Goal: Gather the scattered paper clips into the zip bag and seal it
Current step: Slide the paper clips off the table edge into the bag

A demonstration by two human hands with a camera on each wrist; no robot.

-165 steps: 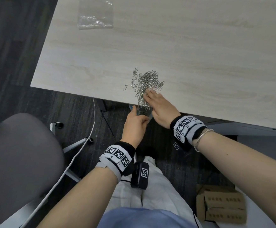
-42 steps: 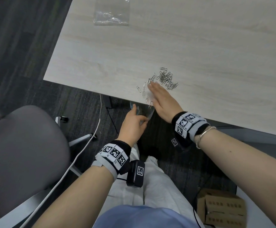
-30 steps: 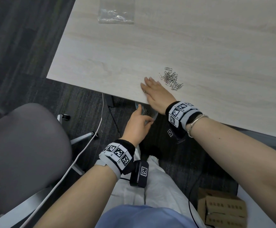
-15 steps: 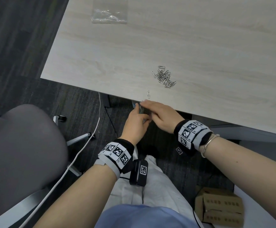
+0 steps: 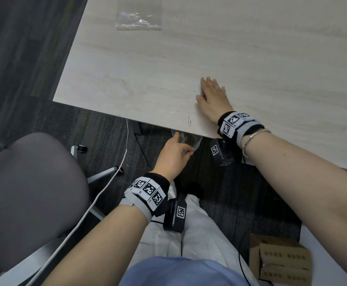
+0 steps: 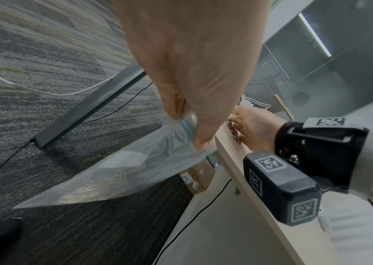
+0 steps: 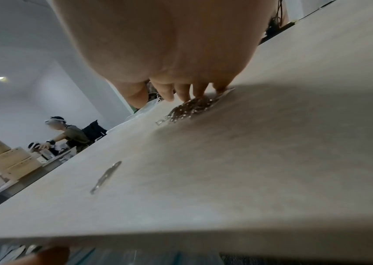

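While left hand [image 5: 175,155] pinches zip bag [image 6: 135,166], right hand [image 5: 212,98] apparently covers clips [image 7: 192,109].

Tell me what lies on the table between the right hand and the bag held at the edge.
One loose paper clip lies on the table between the right hand and the zip bag, near the edge. The head view shows it.

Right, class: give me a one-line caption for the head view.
Right hand sweeps paper clips across the table toward the zip bag held open by the left hand.
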